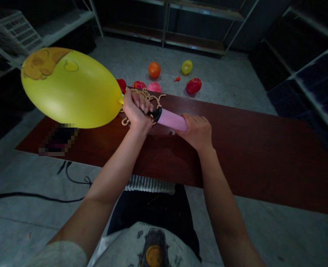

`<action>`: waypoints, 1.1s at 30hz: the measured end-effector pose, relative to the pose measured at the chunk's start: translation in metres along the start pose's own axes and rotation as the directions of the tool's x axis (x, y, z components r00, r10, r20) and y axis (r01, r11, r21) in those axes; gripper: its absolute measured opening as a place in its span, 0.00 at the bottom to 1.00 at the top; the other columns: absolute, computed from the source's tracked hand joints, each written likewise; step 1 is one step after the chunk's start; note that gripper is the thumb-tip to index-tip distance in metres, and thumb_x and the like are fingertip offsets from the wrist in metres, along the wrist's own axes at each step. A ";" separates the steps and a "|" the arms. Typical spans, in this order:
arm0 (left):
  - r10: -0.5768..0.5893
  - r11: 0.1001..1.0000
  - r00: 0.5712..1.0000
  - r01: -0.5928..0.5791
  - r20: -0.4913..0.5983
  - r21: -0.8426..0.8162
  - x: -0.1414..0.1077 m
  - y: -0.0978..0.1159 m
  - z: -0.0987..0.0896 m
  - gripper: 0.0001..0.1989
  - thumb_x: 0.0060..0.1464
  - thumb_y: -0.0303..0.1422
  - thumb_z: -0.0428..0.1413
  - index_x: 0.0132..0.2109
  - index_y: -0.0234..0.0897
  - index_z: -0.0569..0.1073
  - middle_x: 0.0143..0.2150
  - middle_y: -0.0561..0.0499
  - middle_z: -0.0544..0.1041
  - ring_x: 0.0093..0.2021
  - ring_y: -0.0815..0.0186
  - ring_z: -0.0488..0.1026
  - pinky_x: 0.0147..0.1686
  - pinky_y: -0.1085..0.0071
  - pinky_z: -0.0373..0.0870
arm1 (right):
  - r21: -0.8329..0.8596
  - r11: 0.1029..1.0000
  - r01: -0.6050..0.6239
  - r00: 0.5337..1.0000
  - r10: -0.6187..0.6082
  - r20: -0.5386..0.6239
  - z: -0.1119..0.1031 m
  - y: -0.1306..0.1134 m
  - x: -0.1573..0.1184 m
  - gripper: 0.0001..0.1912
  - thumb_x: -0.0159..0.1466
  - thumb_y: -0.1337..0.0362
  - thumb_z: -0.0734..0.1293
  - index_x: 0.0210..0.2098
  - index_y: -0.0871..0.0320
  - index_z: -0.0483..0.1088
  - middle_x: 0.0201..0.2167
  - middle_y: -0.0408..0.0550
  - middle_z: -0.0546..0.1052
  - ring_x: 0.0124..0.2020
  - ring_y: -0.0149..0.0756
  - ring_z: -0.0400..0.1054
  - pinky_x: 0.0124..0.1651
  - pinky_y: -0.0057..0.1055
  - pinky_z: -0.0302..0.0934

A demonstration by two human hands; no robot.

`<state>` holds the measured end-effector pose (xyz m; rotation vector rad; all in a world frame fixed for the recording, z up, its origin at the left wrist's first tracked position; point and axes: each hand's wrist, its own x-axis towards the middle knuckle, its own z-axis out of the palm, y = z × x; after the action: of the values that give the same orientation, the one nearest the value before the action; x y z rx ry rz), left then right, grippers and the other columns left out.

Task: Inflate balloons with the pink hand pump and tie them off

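A large yellow balloon (pixel 77 89) with an orange print and a heart bulges out to the left. My left hand (pixel 137 107) is closed round its neck, where the black nozzle end of a hand pump (pixel 171 119) also meets the fingers. The pump has a pink barrel and lies slantwise between both hands. My right hand (pixel 196 129) is wrapped round the far right end of the barrel. Beige cord (pixel 160 98) lies in loose loops on the table behind my left hand. The balloon's mouth is hidden by my fingers.
The dark red table (pixel 264 155) runs across in front of me. A blurred-out flat object (pixel 59 139) lies at its left. Beyond it, an orange balloon (pixel 154 69), a red balloon (pixel 194 85) and several others rest on the floor. Metal shelves (pixel 164 22) line the room.
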<state>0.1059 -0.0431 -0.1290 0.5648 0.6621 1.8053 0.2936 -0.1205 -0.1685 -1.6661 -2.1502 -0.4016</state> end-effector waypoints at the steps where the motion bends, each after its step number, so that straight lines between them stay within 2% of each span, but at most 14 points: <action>1: 0.008 1.000 1.000 -0.008 0.002 -0.002 -0.001 0.002 0.000 0.31 0.72 0.52 0.40 0.23 0.42 0.48 0.15 0.57 0.47 0.14 0.69 0.45 0.20 0.67 0.47 | -0.007 1.000 0.002 1.000 -0.002 -0.004 -0.001 0.001 0.000 0.22 0.65 0.48 0.67 0.49 0.57 0.73 0.40 0.53 0.81 0.41 0.45 0.72 0.44 0.37 0.54; 4: 0.043 0.999 0.999 -0.043 0.018 -0.017 0.001 0.009 -0.003 0.30 0.73 0.49 0.41 0.23 0.41 0.47 0.16 0.57 0.46 0.14 0.69 0.44 0.19 0.67 0.47 | -0.044 0.999 0.008 1.000 -0.009 -0.007 -0.002 0.008 -0.001 0.21 0.66 0.49 0.67 0.51 0.57 0.72 0.41 0.52 0.81 0.42 0.46 0.71 0.45 0.38 0.54; 7: 0.087 0.996 0.995 -0.088 0.049 0.029 0.009 0.015 -0.011 0.31 0.72 0.52 0.41 0.23 0.41 0.48 0.17 0.56 0.46 0.15 0.68 0.46 0.19 0.67 0.49 | -0.088 0.996 -0.005 1.000 0.004 -0.012 -0.006 0.016 -0.003 0.22 0.66 0.50 0.67 0.53 0.56 0.71 0.42 0.52 0.80 0.44 0.48 0.70 0.48 0.40 0.54; 11: 0.137 0.985 0.991 -0.137 0.000 0.105 0.020 0.024 -0.024 0.32 0.69 0.57 0.44 0.24 0.40 0.51 0.18 0.56 0.47 0.17 0.67 0.54 0.19 0.68 0.52 | -0.119 0.990 -0.079 0.995 0.072 -0.066 -0.011 0.025 -0.005 0.19 0.66 0.53 0.67 0.53 0.54 0.71 0.45 0.52 0.80 0.47 0.49 0.69 0.51 0.43 0.53; 14: 0.134 0.982 0.991 -0.130 -0.015 0.135 0.022 0.032 -0.028 0.31 0.68 0.57 0.45 0.25 0.40 0.53 0.19 0.55 0.49 0.18 0.66 0.57 0.20 0.68 0.53 | -0.134 0.980 -0.145 0.983 0.127 -0.131 -0.014 0.032 -0.007 0.16 0.67 0.56 0.65 0.52 0.53 0.72 0.45 0.52 0.80 0.48 0.50 0.69 0.53 0.45 0.53; 18: 0.108 0.991 0.991 -0.102 -0.081 0.085 0.015 0.044 -0.016 0.28 0.73 0.49 0.39 0.25 0.39 0.52 0.19 0.54 0.47 0.17 0.67 0.55 0.20 0.68 0.52 | -0.158 0.958 -0.240 0.950 0.198 -0.240 -0.016 0.040 -0.008 0.12 0.67 0.59 0.65 0.48 0.55 0.74 0.44 0.53 0.81 0.47 0.50 0.70 0.53 0.47 0.54; 21: 0.096 0.995 0.983 -0.100 -0.159 -0.014 0.007 0.049 -0.004 0.26 0.75 0.40 0.38 0.25 0.39 0.48 0.19 0.56 0.43 0.16 0.70 0.46 0.18 0.69 0.49 | -0.166 0.942 -0.293 0.932 0.242 -0.270 -0.014 0.043 -0.008 0.12 0.67 0.59 0.65 0.47 0.56 0.74 0.44 0.53 0.80 0.47 0.51 0.71 0.52 0.47 0.57; 23: 0.070 0.997 0.982 -0.076 -0.173 -0.033 0.004 0.048 0.000 0.26 0.75 0.40 0.38 0.26 0.39 0.48 0.18 0.56 0.43 0.15 0.70 0.44 0.18 0.69 0.48 | -0.159 0.940 -0.302 0.931 0.255 -0.260 -0.012 0.045 -0.008 0.13 0.66 0.59 0.65 0.48 0.56 0.74 0.44 0.54 0.80 0.47 0.51 0.71 0.51 0.46 0.58; 26: 0.046 0.999 0.988 -0.044 -0.146 0.017 0.003 0.042 -0.001 0.28 0.74 0.49 0.37 0.26 0.40 0.51 0.18 0.56 0.45 0.16 0.68 0.49 0.18 0.69 0.51 | -0.141 0.946 -0.293 0.945 0.263 -0.196 -0.009 0.047 -0.009 0.15 0.64 0.58 0.66 0.47 0.58 0.74 0.43 0.55 0.79 0.46 0.51 0.70 0.49 0.45 0.59; 31: 0.178 0.983 0.984 -0.179 0.007 0.049 0.003 0.032 -0.007 0.31 0.72 0.55 0.38 0.25 0.40 0.48 0.18 0.56 0.44 0.16 0.69 0.46 0.19 0.68 0.48 | -0.130 0.965 -0.229 0.971 0.218 -0.097 -0.009 0.043 -0.011 0.13 0.63 0.56 0.65 0.42 0.57 0.73 0.38 0.53 0.78 0.43 0.50 0.69 0.49 0.46 0.56; 33: 0.183 0.978 0.982 -0.186 0.042 0.098 0.003 0.027 -0.007 0.32 0.71 0.58 0.37 0.24 0.41 0.47 0.18 0.57 0.43 0.16 0.69 0.46 0.19 0.68 0.47 | -0.118 0.975 -0.189 0.980 0.179 -0.087 -0.009 0.037 -0.011 0.13 0.63 0.54 0.66 0.41 0.56 0.73 0.37 0.53 0.79 0.42 0.50 0.69 0.50 0.46 0.55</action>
<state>0.0816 -0.0490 -0.1155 0.7435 0.7017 1.9385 0.3333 -0.1240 -0.1661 -1.8691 -1.9314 -0.5458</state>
